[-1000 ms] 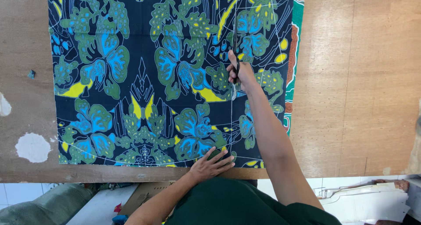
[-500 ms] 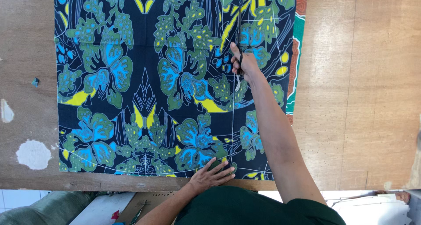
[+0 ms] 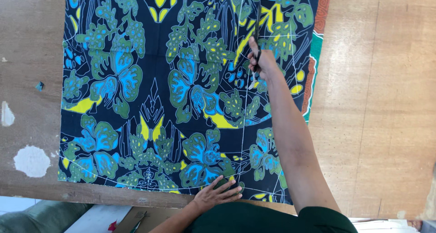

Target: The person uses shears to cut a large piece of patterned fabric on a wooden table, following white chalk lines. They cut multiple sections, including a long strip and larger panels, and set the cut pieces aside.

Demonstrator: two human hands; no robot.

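A dark blue cloth (image 3: 150, 78) printed with green, blue and yellow flowers lies spread flat over the wooden table (image 3: 381, 101). White chalk lines are drawn on it. My right hand (image 3: 262, 62) is stretched far out over the cloth and grips a pair of dark scissors (image 3: 257, 42), whose blades point away from me along a chalk line. My left hand (image 3: 217, 194) lies flat with fingers spread on the near edge of the cloth, pressing it down by the table's front edge.
A second cloth edge in red and teal (image 3: 317, 37) shows under the right side. White worn patches (image 3: 31, 160) mark the table's left. A cardboard box (image 3: 141, 215) and a green cushion (image 3: 36, 217) sit below the front edge.
My right hand with the scissors has moved farther away from me along the chalk line. My left hand has stayed flat at the near edge of the cloth.
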